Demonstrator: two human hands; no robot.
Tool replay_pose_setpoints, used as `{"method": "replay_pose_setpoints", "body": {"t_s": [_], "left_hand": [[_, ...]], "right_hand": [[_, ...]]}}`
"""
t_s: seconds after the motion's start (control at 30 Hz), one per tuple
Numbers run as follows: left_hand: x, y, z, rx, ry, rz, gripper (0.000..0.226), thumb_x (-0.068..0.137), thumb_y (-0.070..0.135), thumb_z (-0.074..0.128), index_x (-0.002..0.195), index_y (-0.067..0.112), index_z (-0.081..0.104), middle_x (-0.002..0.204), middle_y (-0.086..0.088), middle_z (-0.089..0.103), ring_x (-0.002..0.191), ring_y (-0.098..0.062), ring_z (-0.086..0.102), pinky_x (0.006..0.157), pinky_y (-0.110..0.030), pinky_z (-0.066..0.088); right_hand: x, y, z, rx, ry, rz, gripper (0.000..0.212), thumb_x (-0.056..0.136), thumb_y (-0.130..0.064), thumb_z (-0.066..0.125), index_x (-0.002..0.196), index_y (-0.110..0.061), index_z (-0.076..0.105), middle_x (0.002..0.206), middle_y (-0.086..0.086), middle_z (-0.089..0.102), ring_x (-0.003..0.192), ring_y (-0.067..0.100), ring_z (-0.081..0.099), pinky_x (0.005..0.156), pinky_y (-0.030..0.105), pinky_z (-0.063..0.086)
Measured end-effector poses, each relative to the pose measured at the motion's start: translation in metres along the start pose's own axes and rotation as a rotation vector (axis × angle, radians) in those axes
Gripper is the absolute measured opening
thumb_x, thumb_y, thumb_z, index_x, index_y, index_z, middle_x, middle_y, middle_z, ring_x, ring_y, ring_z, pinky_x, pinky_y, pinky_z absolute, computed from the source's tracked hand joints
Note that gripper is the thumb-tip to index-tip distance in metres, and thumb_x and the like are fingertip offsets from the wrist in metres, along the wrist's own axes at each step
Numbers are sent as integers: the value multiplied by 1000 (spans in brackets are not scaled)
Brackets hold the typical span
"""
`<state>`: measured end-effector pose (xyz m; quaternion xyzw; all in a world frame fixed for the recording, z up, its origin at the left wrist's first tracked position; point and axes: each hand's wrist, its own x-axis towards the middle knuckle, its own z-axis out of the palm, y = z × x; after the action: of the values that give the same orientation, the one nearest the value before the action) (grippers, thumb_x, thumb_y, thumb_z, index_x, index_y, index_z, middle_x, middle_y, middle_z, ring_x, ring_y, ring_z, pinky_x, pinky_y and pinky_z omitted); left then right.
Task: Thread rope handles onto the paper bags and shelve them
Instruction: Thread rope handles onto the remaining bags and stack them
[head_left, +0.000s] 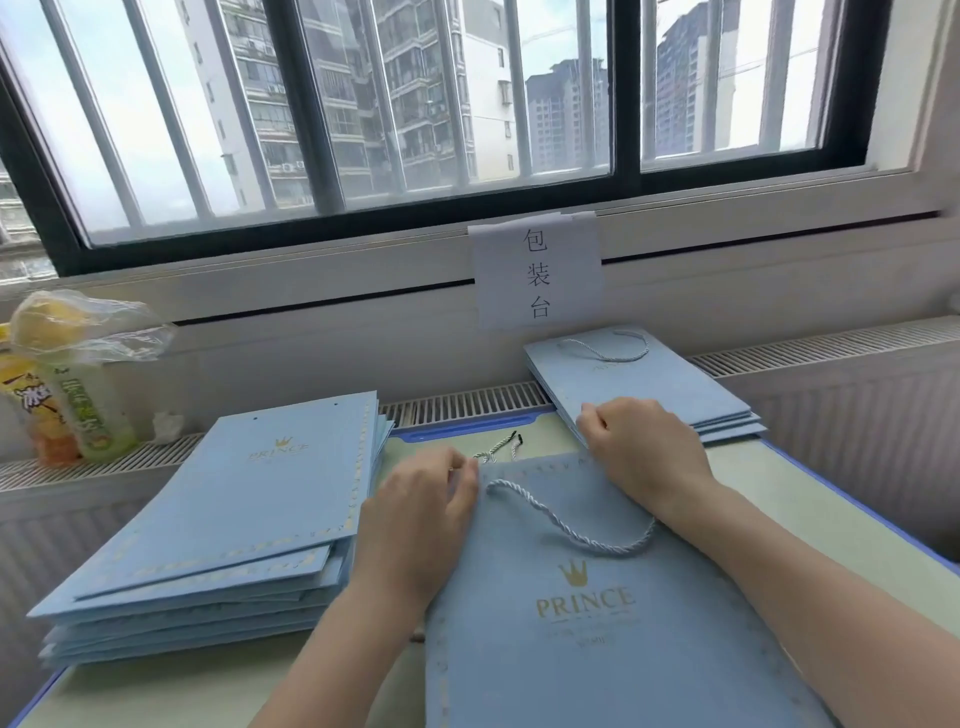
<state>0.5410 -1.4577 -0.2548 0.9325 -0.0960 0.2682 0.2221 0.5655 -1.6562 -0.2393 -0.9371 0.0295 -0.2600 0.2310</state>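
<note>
At the far left of the frame a green-labelled drink bottle (96, 415) stands on the radiator grille under a crumpled plastic wrapper (88, 325). Just right of it, in the left centre, lies a tall stack of flat blue paper bags (223, 519) (their punched holes show no rope). In the lower centre a single blue bag (587, 623) printed PRINCE lies flat on the green mat (779, 499). The left hand (421, 514) rests at the bag's upper left corner, fingers curled and pinching there, though what they pinch cannot be told. A white twisted rope handle (566, 530) loops across the bag between the two hands, and loose rope ends (501, 446) lie just above its top edge. The right hand (644, 447) is fisted at the bag's upper right corner, its grip hidden. In the upper right sits a smaller stack of bags with handles (649, 384), below a paper sign (537, 270).
</note>
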Motion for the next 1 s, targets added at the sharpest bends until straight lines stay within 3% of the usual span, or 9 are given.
{"method": "replay_pose_setpoints", "body": {"t_s": [0.1,0.2,0.27,0.4,0.53,0.7,0.83,0.93,1.0], "left_hand": [[3,6,1,-517,-52,-255,40,93,36,54,128,18,44,103,4,63,95,-16,62,80,-33,49],[0,14,-6,-930,-420,-518,30,95,29,55,115,7,57,94,-9,73,79,-22,70,68,-32,56],[-1,15,-10,-1018,-507,-534,23,96,21,53,101,3,66,86,-13,74,70,-22,71,61,-30,57],[3,10,-12,-1149,-264,-529,21,96,19,52,97,2,65,80,-12,74,64,-21,71,50,-28,54],[8,1,-16,-1090,44,-528,23,97,23,51,94,4,63,85,-15,73,73,-30,70,63,-39,59],[12,-8,-17,-1049,325,-538,23,98,25,50,85,11,61,82,-10,67,74,-26,63,71,-43,55],[11,-8,-13,-1055,481,-517,20,99,26,49,82,18,57,83,-6,64,76,-23,61,70,-37,52],[13,-9,-16,-1060,605,-579,25,100,28,46,76,19,48,74,-1,56,65,-16,54,59,-27,48],[17,-15,-21,-1005,717,-627,30,100,28,44,71,21,40,67,2,45,55,-12,43,52,-23,41]], "right_hand": [[12,17,-8,68,146,98,50,96,-32,35,51,-11,37,58,4,44,69,34,47,62,34,34],[20,33,-10,164,273,152,48,95,-30,36,53,-9,47,59,9,50,69,36,50,59,35,35],[22,37,-6,171,314,87,43,96,-28,37,67,-5,59,71,11,59,76,36,53,66,38,42],[19,27,3,160,218,-226,39,90,-33,35,79,-7,64,86,6,60,86,28,55,77,43,45],[3,8,12,165,25,-523,41,91,-41,32,90,-16,65,97,-2,59,92,22,54,80,41,46],[-8,-6,22,178,28,-632,35,91,-42,36,98,-19,61,105,-4,57,95,18,53,81,37,44],[-8,-12,21,106,185,-594,35,91,-40,34,107,-22,60,113,-7,57,102,16,51,82,32,35],[-5,-11,18,133,375,-338,39,91,-38,34,115,-17,56,119,-1,55,107,17,45,80,33,31],[-1,-9,14,255,348,-101,39,94,-36,40,124,-14,50,125,2,48,113,19,40,85,34,31]]}}
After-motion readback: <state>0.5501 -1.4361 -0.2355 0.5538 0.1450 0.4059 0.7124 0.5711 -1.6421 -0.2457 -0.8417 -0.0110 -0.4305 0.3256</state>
